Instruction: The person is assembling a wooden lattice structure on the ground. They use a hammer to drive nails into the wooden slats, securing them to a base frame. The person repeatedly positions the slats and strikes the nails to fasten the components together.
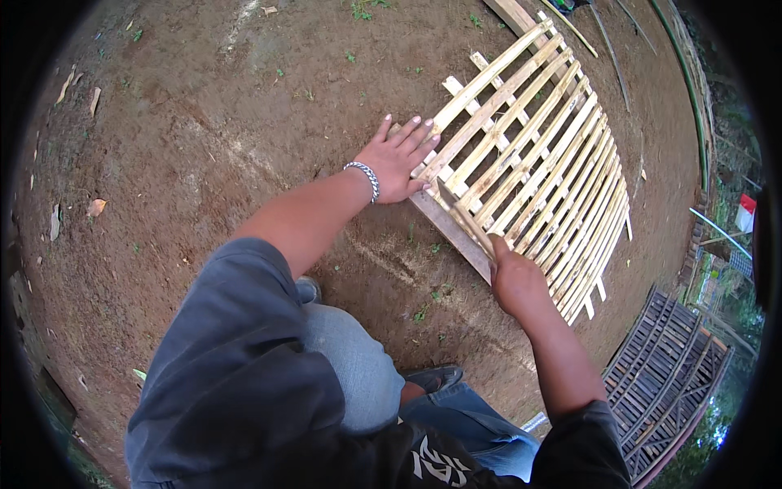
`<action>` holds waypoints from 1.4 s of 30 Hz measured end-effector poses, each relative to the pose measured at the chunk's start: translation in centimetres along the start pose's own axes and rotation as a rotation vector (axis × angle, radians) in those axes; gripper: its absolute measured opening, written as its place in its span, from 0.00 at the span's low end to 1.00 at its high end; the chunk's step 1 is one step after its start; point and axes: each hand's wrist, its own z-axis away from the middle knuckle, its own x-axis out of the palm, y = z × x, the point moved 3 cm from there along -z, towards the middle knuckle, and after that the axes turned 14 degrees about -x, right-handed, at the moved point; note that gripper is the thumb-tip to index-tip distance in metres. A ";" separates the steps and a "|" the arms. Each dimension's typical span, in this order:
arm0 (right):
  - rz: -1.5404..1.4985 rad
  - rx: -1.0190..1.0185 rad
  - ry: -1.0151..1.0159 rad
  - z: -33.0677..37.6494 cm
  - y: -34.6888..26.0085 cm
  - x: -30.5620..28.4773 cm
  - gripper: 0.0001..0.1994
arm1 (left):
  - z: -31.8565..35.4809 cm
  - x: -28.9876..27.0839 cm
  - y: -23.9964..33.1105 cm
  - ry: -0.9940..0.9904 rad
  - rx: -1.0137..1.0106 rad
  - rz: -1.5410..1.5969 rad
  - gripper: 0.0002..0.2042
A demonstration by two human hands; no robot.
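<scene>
— When starting from the bare left hand [399, 159], how to tell its state?

— Spread flat, palm down, with fingers slightly apart; laid on the near ends of the strips in a pale yellow slatted panel of split wood [529, 155], at its left corner. Circled at the wrist by a silver chain-link bracelet [373, 181].

— And for the bare right hand [519, 281]?

— Curled into a fist, apparently around one end of a narrow, brown, straight-edged tool [464, 214]. Held along the near ends of the panel's strips, slanting toward the left hand. Cannot tell its kind, with part of it hidden by the fist.

— How to place the panel itself?

— Stretching from both hands away to the right, over bare brown soil [204, 122]. Edged on the near side by a flat, weathered, grey-brown wooden plank [452, 232], and met at the far end by a thick wooden beam [515, 15].

— And farther out?

— Seen on the near side of the panel: a knee in faded blue denim jeans [350, 359] and a dark, low-cut shoe [438, 378]. Standing out to the right of the panel, toward its near side: a dark brown slatted wooden rack [668, 367]. Showing beyond that, well right of the panel: a small red-and-white cloth [744, 213]. Lying well left of the panel: a curled, orange-brown dry leaf [96, 208].
</scene>
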 end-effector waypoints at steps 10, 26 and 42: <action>-0.110 0.039 -0.027 -0.1 1.1 3.2 0.24 | -0.1 -0.3 -0.2 0.021 -0.005 0.002 0.41; -0.443 -0.140 0.757 0.7 1.8 7.9 0.24 | 0.2 0.2 -0.4 0.015 -0.003 -0.027 0.39; -0.370 0.039 0.248 1.6 3.2 11.7 0.23 | 0.1 -0.5 0.5 -0.038 0.001 -0.057 0.37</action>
